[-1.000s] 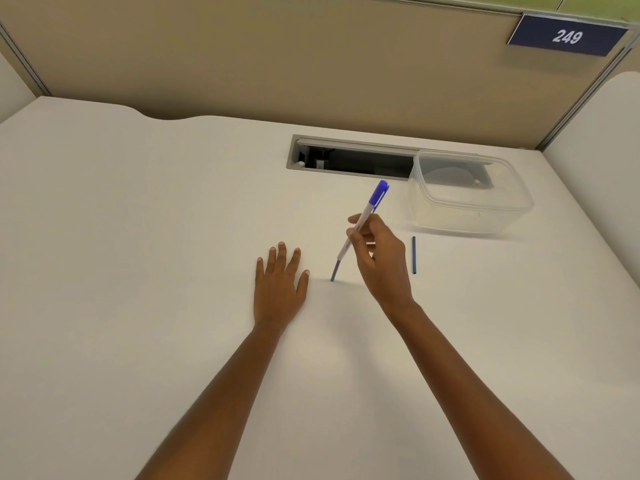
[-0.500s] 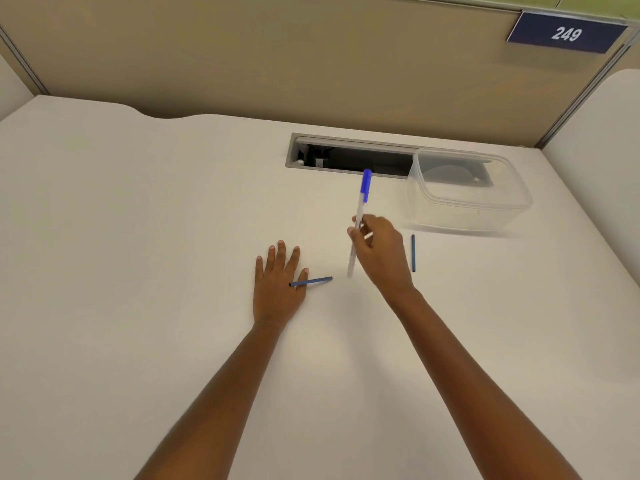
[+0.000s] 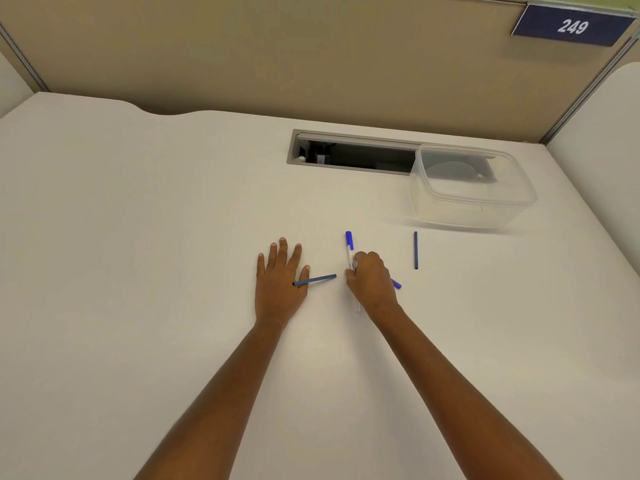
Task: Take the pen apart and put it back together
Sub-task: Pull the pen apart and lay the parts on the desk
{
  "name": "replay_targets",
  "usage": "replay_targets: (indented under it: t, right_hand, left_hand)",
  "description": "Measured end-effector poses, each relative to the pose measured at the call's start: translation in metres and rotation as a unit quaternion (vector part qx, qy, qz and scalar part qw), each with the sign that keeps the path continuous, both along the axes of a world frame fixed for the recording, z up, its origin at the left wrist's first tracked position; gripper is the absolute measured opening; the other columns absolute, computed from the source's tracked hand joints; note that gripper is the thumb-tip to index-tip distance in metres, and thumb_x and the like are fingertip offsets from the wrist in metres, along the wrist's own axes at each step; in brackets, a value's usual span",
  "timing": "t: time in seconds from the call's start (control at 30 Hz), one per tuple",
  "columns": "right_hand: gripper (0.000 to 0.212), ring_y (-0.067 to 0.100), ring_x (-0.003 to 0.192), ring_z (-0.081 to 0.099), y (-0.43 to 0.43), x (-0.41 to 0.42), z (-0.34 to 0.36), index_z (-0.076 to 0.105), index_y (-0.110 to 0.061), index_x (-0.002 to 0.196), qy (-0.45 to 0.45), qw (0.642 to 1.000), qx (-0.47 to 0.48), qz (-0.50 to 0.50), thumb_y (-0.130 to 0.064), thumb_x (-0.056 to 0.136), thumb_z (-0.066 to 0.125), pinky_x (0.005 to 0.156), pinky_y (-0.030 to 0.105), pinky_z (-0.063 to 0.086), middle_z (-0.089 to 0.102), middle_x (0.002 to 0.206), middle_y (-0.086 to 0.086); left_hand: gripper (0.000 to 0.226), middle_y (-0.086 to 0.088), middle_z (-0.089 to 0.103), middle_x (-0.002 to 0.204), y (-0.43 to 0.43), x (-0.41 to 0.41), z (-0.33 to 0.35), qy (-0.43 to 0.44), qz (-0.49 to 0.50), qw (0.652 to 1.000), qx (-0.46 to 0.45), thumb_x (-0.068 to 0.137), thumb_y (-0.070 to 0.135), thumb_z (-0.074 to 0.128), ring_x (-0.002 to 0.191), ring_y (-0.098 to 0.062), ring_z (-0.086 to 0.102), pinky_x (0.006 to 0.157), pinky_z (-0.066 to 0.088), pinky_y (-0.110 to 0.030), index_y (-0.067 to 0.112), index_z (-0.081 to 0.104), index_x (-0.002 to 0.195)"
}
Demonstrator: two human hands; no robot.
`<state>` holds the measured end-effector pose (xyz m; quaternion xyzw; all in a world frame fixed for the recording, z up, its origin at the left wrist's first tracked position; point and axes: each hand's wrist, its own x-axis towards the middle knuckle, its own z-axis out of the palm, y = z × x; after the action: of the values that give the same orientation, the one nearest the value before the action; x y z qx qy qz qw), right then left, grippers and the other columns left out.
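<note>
My right hand is closed around a white pen barrel with a blue end, held low over the white table and pointing away from me. A small blue piece pokes out from under the right side of that hand. A thin dark-blue ink tube lies on the table, one end resting on the thumb side of my left hand, which lies flat with fingers spread. A second thin dark-blue tube lies to the right of my right hand.
A clear plastic container stands at the back right. A cable slot is cut into the table behind the hands. A beige partition with a "249" sign closes the back.
The ink tube has slid out of the barrel and come to rest against my left hand. My right hand has brought the barrel down towards the table.
</note>
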<state>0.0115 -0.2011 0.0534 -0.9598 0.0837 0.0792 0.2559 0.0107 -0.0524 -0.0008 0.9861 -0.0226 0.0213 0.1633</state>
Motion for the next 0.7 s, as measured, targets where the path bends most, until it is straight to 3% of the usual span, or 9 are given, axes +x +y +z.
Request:
replay_targets:
  t: [0.13, 0.2, 0.3, 0.4, 0.7]
  right_hand:
    - [0.022, 0.026, 0.077, 0.048, -0.001, 0.0, 0.0, 0.051, 0.003, 0.106, -0.001, 1.0, -0.011, 0.011, -0.012, 0.092, 0.045, 0.067, 0.026, 0.034, 0.051, 0.104, 0.018]
    - [0.023, 0.03, 0.089, 0.055, -0.001, -0.001, 0.0, 0.049, 0.002, 0.109, -0.01, 0.999, -0.033, 0.019, -0.013, 0.092, 0.046, 0.069, 0.028, 0.037, 0.051, 0.113, 0.02]
    - [0.036, 0.028, 0.107, 0.049, 0.0, -0.003, -0.001, 0.042, -0.003, 0.125, -0.055, 0.995, -0.068, 0.051, -0.013, 0.091, 0.048, 0.08, 0.031, 0.045, 0.046, 0.125, 0.017]
    - [0.042, 0.026, 0.117, 0.044, 0.004, -0.008, -0.002, 0.042, -0.009, 0.129, -0.102, 0.988, -0.051, 0.109, -0.007, 0.088, 0.052, 0.091, 0.032, 0.045, 0.045, 0.133, 0.013]
    - [0.025, 0.027, 0.103, 0.051, 0.018, -0.022, -0.017, 0.058, -0.006, 0.112, -0.153, 0.967, -0.026, 0.202, -0.014, 0.089, 0.052, 0.087, 0.035, 0.044, 0.059, 0.114, 0.013]
  left_hand:
    - [0.051, -0.009, 0.008, 0.157, 0.0, 0.0, 0.0, -0.003, 0.0, 1.0, -0.004, 0.098, 0.035, 0.028, 0.145, -0.023, 0.005, 0.118, -0.002, -0.037, 0.02, 0.016, 0.146]
    - [0.051, -0.009, 0.008, 0.157, 0.0, 0.0, 0.0, -0.004, 0.0, 1.0, -0.003, 0.098, 0.035, 0.028, 0.145, -0.024, 0.005, 0.118, -0.001, -0.037, 0.02, 0.016, 0.146]
    - [0.052, -0.009, 0.008, 0.157, 0.0, 0.0, 0.0, -0.004, -0.001, 1.0, -0.004, 0.098, 0.035, 0.028, 0.145, -0.024, 0.005, 0.118, -0.002, -0.037, 0.02, 0.016, 0.146]
    - [0.052, -0.009, 0.008, 0.157, 0.0, 0.0, 0.0, -0.004, -0.002, 1.0, -0.006, 0.098, 0.035, 0.028, 0.145, -0.024, 0.005, 0.118, -0.002, -0.037, 0.02, 0.016, 0.146]
    - [0.052, -0.009, 0.006, 0.158, 0.001, 0.0, -0.001, 0.006, -0.001, 1.0, 0.002, 0.098, 0.037, 0.026, 0.145, -0.023, 0.003, 0.117, -0.004, -0.037, 0.021, 0.014, 0.146]
